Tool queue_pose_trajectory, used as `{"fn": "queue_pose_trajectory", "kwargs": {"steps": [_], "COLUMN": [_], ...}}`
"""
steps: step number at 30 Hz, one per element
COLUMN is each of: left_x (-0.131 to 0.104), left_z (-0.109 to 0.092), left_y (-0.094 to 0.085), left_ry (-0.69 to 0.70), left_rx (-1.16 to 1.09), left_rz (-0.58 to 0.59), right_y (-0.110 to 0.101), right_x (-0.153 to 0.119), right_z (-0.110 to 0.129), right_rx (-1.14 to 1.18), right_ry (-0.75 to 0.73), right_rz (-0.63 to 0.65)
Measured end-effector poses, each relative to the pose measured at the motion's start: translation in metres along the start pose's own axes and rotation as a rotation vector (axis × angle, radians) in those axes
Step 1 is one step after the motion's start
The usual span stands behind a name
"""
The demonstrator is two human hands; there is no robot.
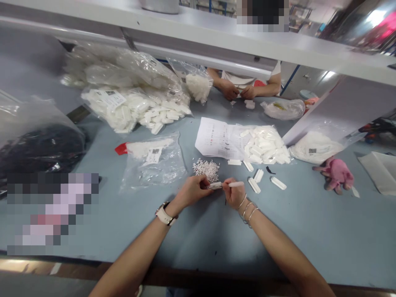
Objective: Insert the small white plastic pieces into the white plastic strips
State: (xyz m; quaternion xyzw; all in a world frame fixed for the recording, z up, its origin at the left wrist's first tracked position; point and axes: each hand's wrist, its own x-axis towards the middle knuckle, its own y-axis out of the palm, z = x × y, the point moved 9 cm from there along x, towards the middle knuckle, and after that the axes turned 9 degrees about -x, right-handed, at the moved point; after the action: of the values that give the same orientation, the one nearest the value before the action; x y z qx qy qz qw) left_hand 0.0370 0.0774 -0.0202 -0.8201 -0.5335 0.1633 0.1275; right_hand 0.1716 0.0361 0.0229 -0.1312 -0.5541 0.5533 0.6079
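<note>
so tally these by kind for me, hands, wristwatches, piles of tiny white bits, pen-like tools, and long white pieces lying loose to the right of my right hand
Your hands: 2
Co-worker's hands: 2
White-strapped wristwatch: 1
Pile of tiny white bits: 1
Pen-like tool: 1
Loose long white pieces: 4
Total: 11

Above the worktop (pixel 309 231), the left grip (pixel 193 191) holds a white part (pixel 214 186), the right grip (pixel 234 194) a pale pen-like tool (pixel 236 184).
</note>
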Motion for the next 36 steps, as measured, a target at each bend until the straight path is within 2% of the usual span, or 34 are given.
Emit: {"fn": "queue_pose_trajectory", "kwargs": {"steps": [8, 15, 33, 36], "left_x": [0.0, 0.0, 0.001, 0.0], "left_z": [-0.002, -0.001, 0.002, 0.002], "left_y": [0.0, 0.001, 0.002, 0.002], "left_ry": [-0.02, -0.01, -0.019, -0.025], "left_rx": [-0.002, -0.004, -0.019, -0.011], "left_rz": [-0.004, -0.004, 0.021, 0.014], "right_y": [-0.001, -0.013, -0.003, -0.002], "right_x": [0.001, -0.005, -0.004, -0.001], "right_z": [0.004, -0.014, -0.016, -0.012], "right_rx": [-0.026, 0.081, -0.002, -0.005], "right_ry": [-0.015, 0.175, 0.152, 0.113], "right_rz": [-0.004, -0.121, -0.069, -0.063]}}
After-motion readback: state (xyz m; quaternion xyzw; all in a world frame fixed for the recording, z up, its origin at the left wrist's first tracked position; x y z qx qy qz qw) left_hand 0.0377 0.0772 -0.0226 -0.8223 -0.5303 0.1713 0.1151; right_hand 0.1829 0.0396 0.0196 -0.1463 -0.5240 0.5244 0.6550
